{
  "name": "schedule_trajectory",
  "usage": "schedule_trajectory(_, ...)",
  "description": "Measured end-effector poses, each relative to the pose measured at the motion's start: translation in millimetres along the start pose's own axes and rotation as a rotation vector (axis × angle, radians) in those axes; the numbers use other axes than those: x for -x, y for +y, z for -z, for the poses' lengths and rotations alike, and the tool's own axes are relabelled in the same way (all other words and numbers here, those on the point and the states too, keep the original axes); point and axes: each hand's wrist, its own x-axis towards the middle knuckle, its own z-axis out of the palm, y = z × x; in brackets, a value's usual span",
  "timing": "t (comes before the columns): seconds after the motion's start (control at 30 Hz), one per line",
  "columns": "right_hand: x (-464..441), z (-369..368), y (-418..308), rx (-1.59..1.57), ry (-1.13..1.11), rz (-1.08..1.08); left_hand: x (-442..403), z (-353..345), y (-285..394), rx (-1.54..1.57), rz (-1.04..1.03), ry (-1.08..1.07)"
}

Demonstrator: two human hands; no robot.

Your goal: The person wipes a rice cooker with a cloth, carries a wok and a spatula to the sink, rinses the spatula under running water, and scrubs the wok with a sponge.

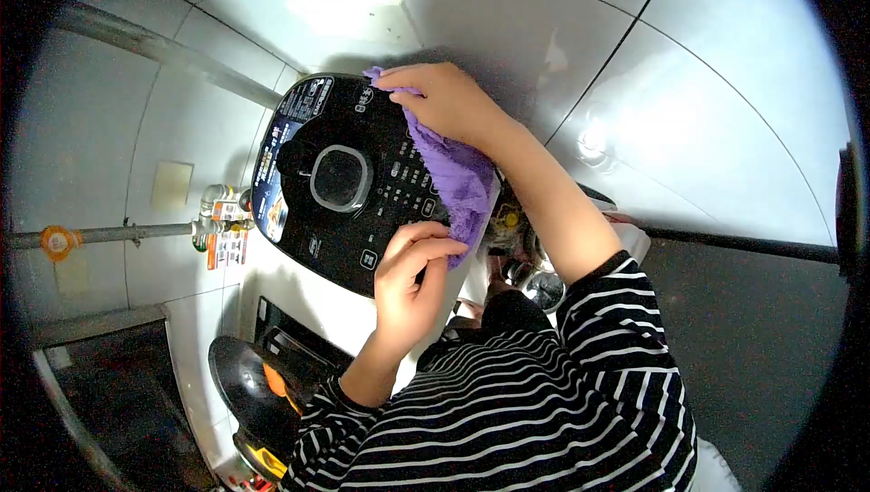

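A purple cloth [453, 179] lies along the near right edge of a black electric cooker [299, 207], partly draped over its side. My right hand [439, 101] grips the cloth's upper end at the cooker's far right corner, fingers bent over it. Lower down, my left hand [412, 274] pinches the other end of the cloth between thumb and fingers, by the front edge of the panel. Printed buttons and labels mark the cooker's top, and a raised square piece [342, 178] sits in the middle. The cloth covers part of the panel's right side.
The cooker rests on a white surface [317, 285] against tiled walls. Jars [220, 202] stand beyond its left side. A black wok [240, 374] is at lower left, near a dark panel [122, 406]. Several metal items [544, 291] lie right of my body.
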Motion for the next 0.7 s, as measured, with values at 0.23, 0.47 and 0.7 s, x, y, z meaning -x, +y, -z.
schedule_trajectory(0.23, 82.5, 27.9, -28.1, -0.010, 0.214, -0.142, -1.7, 1.6, 2.2, 0.039, 0.034, -0.027)
schedule_trajectory(0.47, 66.0, 13.9, -36.3, 0.286, 0.206, -0.081, -1.6, 3.4, -2.9, 0.019, -0.053, -0.016)
schedule_trajectory(0.7, 2.8, -11.7, -24.9, 0.173, 0.015, -0.118, 4.1, 6.5, -2.1, 0.081, -0.103, 0.019)
